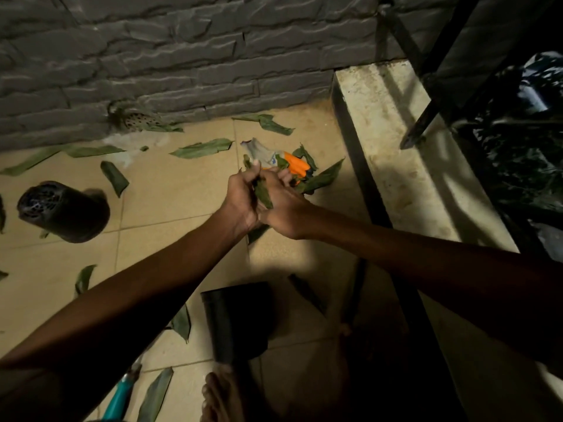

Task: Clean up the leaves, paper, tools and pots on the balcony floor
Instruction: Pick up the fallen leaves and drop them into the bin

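My left hand (240, 199) and my right hand (286, 208) meet over the tiled floor, both closed around a bunch of green leaves (263, 193). Just beyond them lies an orange and grey glove (281, 161) among more leaves (323, 179). Loose leaves are scattered over the tiles, such as one long leaf (202, 148) near the wall. A black pot (64, 211) lies on its side at the left. Another black pot (240, 321) lies below my arms. A teal-handled tool (122, 394) rests at the bottom left.
A grey stone wall (182, 56) with a drain (138, 120) runs along the back. A raised concrete ledge (405, 166) with a black railing (432, 86) bounds the right side. My bare foot (219, 397) shows at the bottom.
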